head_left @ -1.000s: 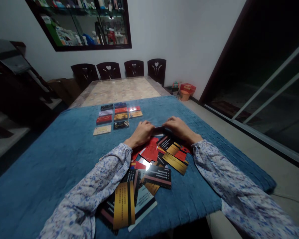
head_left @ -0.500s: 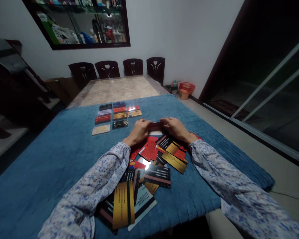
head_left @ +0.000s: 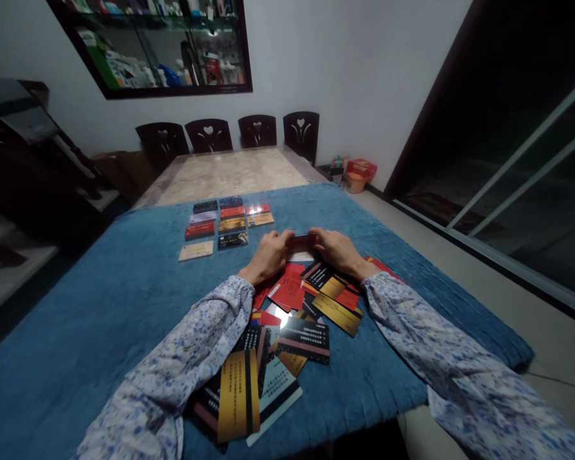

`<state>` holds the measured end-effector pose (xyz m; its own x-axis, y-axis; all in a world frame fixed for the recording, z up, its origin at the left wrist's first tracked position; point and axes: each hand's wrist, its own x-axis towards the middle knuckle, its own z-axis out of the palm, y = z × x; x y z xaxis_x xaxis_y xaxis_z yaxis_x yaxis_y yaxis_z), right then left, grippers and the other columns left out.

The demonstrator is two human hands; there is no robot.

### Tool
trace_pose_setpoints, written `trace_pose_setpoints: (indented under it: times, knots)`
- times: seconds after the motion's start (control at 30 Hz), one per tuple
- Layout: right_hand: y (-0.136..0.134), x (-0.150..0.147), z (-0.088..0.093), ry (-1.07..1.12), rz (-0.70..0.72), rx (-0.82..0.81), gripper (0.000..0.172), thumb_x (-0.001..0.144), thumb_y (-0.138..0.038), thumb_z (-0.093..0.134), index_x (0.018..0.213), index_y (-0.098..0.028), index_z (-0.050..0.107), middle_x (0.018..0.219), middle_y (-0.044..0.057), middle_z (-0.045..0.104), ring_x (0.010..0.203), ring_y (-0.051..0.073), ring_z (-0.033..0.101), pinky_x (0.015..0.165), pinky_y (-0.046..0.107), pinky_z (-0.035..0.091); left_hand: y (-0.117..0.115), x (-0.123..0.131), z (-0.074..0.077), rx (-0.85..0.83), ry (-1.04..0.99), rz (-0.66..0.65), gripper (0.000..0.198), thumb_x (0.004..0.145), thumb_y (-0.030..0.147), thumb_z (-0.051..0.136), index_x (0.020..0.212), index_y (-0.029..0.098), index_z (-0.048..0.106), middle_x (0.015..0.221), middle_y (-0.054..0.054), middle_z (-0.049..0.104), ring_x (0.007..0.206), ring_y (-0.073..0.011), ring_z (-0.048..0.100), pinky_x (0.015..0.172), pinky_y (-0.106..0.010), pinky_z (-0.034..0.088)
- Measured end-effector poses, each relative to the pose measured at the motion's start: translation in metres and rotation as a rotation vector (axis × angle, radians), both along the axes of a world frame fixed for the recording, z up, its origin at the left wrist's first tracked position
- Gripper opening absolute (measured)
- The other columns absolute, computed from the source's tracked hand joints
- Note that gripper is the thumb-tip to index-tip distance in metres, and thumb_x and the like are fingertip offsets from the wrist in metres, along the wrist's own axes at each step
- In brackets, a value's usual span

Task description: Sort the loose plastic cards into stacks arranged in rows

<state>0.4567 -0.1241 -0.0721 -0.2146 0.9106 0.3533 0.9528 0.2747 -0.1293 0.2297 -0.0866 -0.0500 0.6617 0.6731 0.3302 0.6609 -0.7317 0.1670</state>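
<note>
Between my two hands is a small dark red stack of cards (head_left: 301, 241), seen edge-on, so how many it has cannot be told. My left hand (head_left: 271, 252) pinches its left end. At the right end, my right hand (head_left: 334, 248) grips it with bent fingers. Just below lies a loose heap with red cards (head_left: 289, 287), a gold card (head_left: 338, 312), a black card (head_left: 304, 338), another gold card (head_left: 238, 396) and a pale blue card (head_left: 280, 390), overlapping at many angles. Part of the heap is hidden under my wrists.
Small card piles stand in rows at the upper left, among them a black pile (head_left: 232, 240), a cream pile (head_left: 196, 250) and a red pile (head_left: 200, 229). A blue cloth (head_left: 138, 294) covers the near table. Dark chairs (head_left: 301, 133) line the far end.
The view has shifted slightly. Both hands keep their hold on the red stack in nearly the same place, and the cards on the cloth lie as before.
</note>
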Motion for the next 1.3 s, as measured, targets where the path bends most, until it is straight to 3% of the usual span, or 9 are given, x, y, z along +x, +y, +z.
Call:
trace_pose_setpoints:
  times: [0.47, 0.67, 1.03, 1.3]
  knots:
    - [-0.001, -0.004, 0.001, 0.062, 0.048, 0.029, 0.040, 0.093, -0.013, 0.052, 0.132, -0.016, 0.057, 0.112, 0.013, 0.074, 0.097, 0.025, 0.068, 0.081, 0.031, 0.047, -0.007, 0.006, 0.005, 0.039, 0.133, 0.061, 0.044, 0.089, 0.006, 0.047, 0.132, 0.015, 0.051, 0.113, -0.013, 0.070, 0.105, -0.0281, 0.062, 0.092, -0.040, 0.045]
    - [0.001, -0.001, -0.004, 0.062, 0.120, 0.130, 0.038, 0.093, -0.025, 0.055, 0.129, -0.013, 0.058, 0.113, 0.016, 0.073, 0.100, 0.028, 0.066, 0.084, 0.036, 0.049, -0.004, 0.008, 0.002, 0.035, 0.115, 0.071, 0.046, 0.089, 0.006, 0.046, 0.133, 0.015, 0.051, 0.114, -0.013, 0.069, 0.106, -0.0278, 0.062, 0.093, -0.040, 0.045]
    - [0.006, 0.005, -0.016, 0.049, 0.122, 0.257, 0.041, 0.094, -0.032, 0.057, 0.130, -0.013, 0.055, 0.109, 0.018, 0.072, 0.095, 0.030, 0.067, 0.083, 0.040, 0.052, -0.007, 0.008, 0.000, 0.073, 0.095, 0.059, 0.055, 0.085, 0.009, 0.050, 0.140, 0.011, 0.047, 0.124, -0.017, 0.065, 0.114, -0.0307, 0.057, 0.095, -0.044, 0.043]
    - [0.003, 0.003, -0.005, 0.040, 0.172, 0.301, 0.040, 0.093, -0.025, 0.052, 0.132, -0.014, 0.051, 0.106, 0.016, 0.070, 0.092, 0.028, 0.065, 0.082, 0.040, 0.054, -0.004, 0.010, 0.008, 0.163, 0.071, 0.076, 0.043, 0.092, 0.007, 0.044, 0.135, 0.011, 0.051, 0.117, -0.018, 0.066, 0.109, -0.0299, 0.059, 0.091, -0.042, 0.045]
